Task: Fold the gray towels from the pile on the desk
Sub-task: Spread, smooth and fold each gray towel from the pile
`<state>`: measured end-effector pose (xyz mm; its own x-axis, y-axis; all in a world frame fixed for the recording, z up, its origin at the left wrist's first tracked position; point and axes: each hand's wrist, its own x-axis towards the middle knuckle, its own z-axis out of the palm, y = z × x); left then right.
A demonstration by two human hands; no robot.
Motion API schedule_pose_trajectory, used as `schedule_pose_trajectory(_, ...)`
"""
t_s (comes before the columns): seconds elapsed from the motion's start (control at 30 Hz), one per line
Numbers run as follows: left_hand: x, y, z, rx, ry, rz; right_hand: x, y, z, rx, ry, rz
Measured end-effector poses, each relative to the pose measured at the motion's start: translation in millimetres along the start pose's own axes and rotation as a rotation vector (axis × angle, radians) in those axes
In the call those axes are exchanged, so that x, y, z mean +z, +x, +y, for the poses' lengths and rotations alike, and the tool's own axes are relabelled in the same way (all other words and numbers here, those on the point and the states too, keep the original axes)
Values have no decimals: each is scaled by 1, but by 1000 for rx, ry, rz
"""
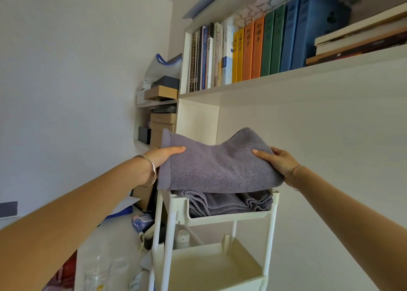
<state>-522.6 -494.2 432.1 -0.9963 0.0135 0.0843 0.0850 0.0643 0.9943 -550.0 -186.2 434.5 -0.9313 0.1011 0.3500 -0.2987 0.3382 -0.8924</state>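
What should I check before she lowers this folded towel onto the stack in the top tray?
1. Both ends held: ok. The left hand and right hand each have a grip on the folded gray towel.
2. Towel over the target: ok. It hangs right above the towels already in the top tray of the white cart.
3. Fold intact: cannot tell. The middle sags and the far right corner rises.
4. Room in the tray: cannot tell. The stack already reaches the rim.
5. Overhang: not ok. The towel's left end reaches past the cart post.
6. Headroom under the bookshelf: ok.
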Motion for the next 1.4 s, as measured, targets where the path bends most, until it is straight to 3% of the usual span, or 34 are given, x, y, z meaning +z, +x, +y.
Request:
schedule_pose_trajectory(0.2,9,9,-9,-32,228,33,2,7,27,63,-93,26)
schedule_pose_trajectory(0.37,10,6,-5,-4,503,37,6,12,19,41,-312,62)
schedule_pose_trajectory(0.43,10,3,-3,111,740,184,8,10,15,-58,-426,142)
schedule_pose_trajectory(0.5,6,1,2,376,953,369,11,4,9,-278,-539,253)
schedule_pose_trajectory(0.53,6,0,4,527,1002,386,13,-1,5,-359,-575,262)
schedule_pose_trajectory(0.6,7,-1,6,678,1105,206,18,-13,0,-364,-646,93)
schedule_pose_trajectory(0.67,15,-4,2,573,1164,-56,24,-28,2,-238,-740,-144)
schedule_pose_trajectory(0.77,26,-9,-5,288,1065,-286,28,-43,9,-187,-843,-166)
schedule_pose_trajectory(0.9,30,-4,-6,220,1150,-367,31,-46,11,-231,-1023,-150)
schedule_pose_trajectory(1.0,36,-3,-5,169,1255,-357,39,-41,17,-298,-1167,-167)
schedule_pose_trajectory(1.1,43,-6,-6,177,1319,-313,41,-34,18,-241,-1204,-165)
schedule_pose_trajectory(1.17,45,-10,-7,250,1307,-294,35,-34,15,-219,-1119,-149)
schedule_pose_trajectory(1.33,36,-27,-14,654,1318,-69,22,-57,28,-599,-892,26)
schedule_pose_trajectory(1.4,39,-38,-16,802,1307,-43,16,-69,38,-617,-863,92)
